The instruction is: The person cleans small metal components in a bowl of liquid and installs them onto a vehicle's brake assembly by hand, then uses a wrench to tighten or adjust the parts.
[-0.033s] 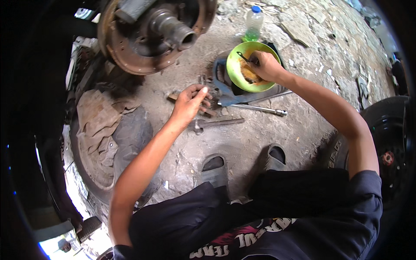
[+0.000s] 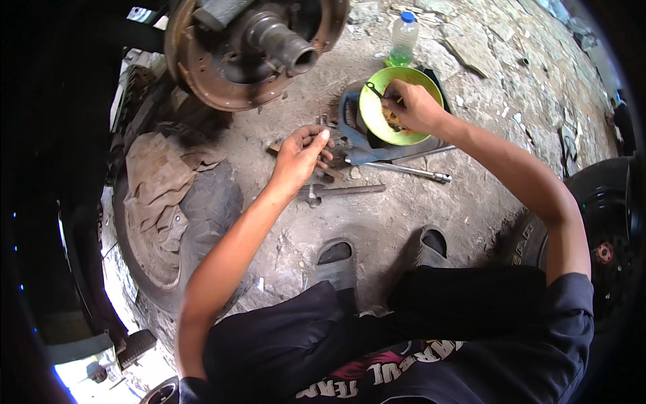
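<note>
The right hand (image 2: 410,106) reaches into a green bowl (image 2: 377,111) that sits on the stony ground (image 2: 417,209). The bowl is round and bright green, with some brown stuff inside it. The fingers of this hand are pressed together, pinching a thin dark tool (image 2: 374,89) that lies across the bowl's rim. The bowl rests on a flat blue-grey metal part (image 2: 356,145).

The left hand (image 2: 303,156) hovers low over the ground just left of the bowl. Its fingers are curled in around small rusty pieces (image 2: 323,121), but I cannot tell if it really holds one.

A long shiny metal bar (image 2: 404,171) lies just below the bowl. A rusty wrench (image 2: 340,192) lies near the left wrist. A big rusty wheel hub (image 2: 256,47) hangs above, and a plastic bottle (image 2: 404,39) with green liquid stands behind the bowl. An old tyre (image 2: 168,229) with a dirty rag (image 2: 158,182) on it lies at the left. Two sandals (image 2: 377,252) show near the knees.
</note>
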Action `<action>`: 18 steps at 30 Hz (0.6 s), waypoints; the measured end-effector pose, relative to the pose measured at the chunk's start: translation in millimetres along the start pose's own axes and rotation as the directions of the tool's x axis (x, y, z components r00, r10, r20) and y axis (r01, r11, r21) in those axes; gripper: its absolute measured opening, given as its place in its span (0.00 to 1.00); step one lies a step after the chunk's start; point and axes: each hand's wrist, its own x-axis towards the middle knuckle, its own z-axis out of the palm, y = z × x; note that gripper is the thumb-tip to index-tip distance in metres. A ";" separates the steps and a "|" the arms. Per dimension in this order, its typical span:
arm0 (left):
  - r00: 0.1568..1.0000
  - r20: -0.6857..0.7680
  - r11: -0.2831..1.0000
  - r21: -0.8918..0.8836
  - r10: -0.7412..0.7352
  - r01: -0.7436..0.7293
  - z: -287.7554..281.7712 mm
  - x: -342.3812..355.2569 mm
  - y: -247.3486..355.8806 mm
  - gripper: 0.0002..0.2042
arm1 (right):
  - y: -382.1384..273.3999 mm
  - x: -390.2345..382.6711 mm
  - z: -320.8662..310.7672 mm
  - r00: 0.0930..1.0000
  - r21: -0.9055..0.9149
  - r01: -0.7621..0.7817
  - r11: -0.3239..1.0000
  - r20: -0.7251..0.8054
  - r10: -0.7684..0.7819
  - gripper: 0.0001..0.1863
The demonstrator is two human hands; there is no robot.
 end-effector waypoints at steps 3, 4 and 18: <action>0.987 -0.156 0.994 -0.104 0.027 -0.043 2.5 -11.3 11.6 0.18 | -67.5 -6.2 -5.0 0.996 0.203 0.038 0.979 0.075 -0.055 0.09; 0.982 -0.185 0.991 -0.118 0.034 -0.057 5.8 -13.5 17.8 0.18 | -75.6 -9.9 -3.4 0.983 0.166 0.183 0.969 -0.003 -0.185 0.08; 0.127 -0.202 0.231 0.929 0.971 -0.288 -64.3 13.1 53.0 0.30 | -96.1 -13.4 -8.8 0.993 0.412 0.009 0.911 0.104 -0.057 0.11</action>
